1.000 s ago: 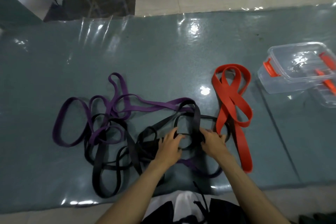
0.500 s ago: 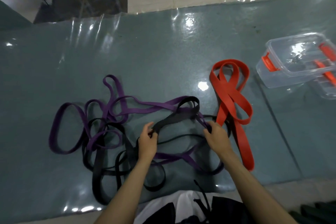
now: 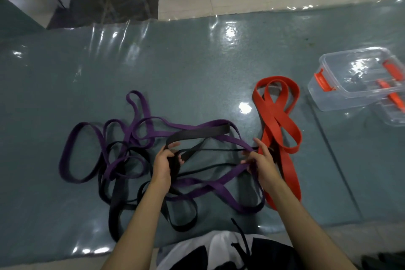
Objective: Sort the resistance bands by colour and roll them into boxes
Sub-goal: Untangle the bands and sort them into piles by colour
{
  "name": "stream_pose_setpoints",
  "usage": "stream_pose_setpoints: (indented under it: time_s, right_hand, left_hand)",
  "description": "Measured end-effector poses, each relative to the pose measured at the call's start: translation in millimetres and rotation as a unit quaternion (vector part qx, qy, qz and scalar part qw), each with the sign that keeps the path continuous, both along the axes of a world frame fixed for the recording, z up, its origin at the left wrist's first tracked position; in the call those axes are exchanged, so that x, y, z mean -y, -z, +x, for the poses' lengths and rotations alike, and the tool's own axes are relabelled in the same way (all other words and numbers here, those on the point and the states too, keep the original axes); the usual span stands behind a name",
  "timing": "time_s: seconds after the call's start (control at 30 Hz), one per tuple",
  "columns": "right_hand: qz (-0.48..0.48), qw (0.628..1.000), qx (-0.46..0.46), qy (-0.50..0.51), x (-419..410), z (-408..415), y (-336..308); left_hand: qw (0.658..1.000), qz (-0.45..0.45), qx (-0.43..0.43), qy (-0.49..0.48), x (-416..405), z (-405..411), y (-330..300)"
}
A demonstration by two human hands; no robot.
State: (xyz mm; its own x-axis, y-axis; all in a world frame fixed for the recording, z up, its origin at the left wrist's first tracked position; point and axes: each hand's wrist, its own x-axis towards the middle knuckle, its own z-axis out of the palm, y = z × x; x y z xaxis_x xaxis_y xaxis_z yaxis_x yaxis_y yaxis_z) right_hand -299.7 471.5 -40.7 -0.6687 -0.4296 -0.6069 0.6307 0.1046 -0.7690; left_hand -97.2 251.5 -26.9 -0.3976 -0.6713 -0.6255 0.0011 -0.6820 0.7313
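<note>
**Two hands in a tangle of bands**

A glossy grey-green mat (image 3: 197,68) spreads under everything. Two clear plastic boxes (image 3: 350,85) with orange latches sit well right of the hands. Purple bands (image 3: 140,129), too tangled to count, loop flat leftward and between the hands. Red bands (image 3: 278,120) run lengthwise away, just right. The left hand (image 3: 163,164) grips a wide black band (image 3: 197,133); the right hand (image 3: 262,163) pinches purple strap.

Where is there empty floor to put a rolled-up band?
The mat is bare beyond the purple bands, and between the red bands and the clear boxes. It is crowded around the left hand and right hand, where purple and black bands tangle.
</note>
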Motion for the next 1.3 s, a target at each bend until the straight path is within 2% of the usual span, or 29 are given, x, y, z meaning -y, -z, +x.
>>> stream_pose_setpoints:
  time_s: [0.1,0.17,0.33,0.43,0.6,0.73,0.83,0.93,1.03,1.1,1.3]
  right_hand:
    - [-0.049,0.996,-0.021,-0.066,-2,1,-2]
    - [-0.064,0.996,-0.03,-0.063,-2,3,-5]
    - [-0.083,0.995,-0.025,0.049,-10,-2,-5]
    - [-0.087,0.993,-0.015,0.073,-11,-1,-5]
    - [-0.118,0.986,0.02,0.115,-2,2,-8]
    - [-0.147,0.967,0.082,0.19,8,0,-10]
    - [-0.117,0.975,0.116,0.148,11,-1,-15]
    - [-0.083,0.983,0.15,0.063,11,2,-23]
    - [-0.082,0.989,0.121,-0.017,14,5,-34]
    - [-0.113,0.989,0.095,-0.027,16,4,-41]
    - [-0.237,0.967,0.027,0.086,11,-39,-71]
  left_hand:
    - [0.999,-0.017,0.013,0.025,3,4,-8]
    - [0.997,-0.054,0.028,0.052,5,4,-13]
    - [0.992,-0.081,0.07,0.06,12,3,-21]
    - [0.993,-0.071,0.084,0.048,13,6,-23]
    - [0.996,-0.062,0.06,0.023,9,12,-27]
    - [0.997,-0.047,0.013,0.063,3,13,-35]
    - [0.996,-0.044,0.005,0.077,-1,11,-38]
    - [0.996,-0.051,0.017,0.072,-5,5,-37]
    - [0.989,-0.099,0.044,0.104,-7,-2,-38]
    - [0.982,-0.126,0.043,0.131,-8,-5,-39]
    - [0.952,-0.239,0.097,0.166,6,13,-52]
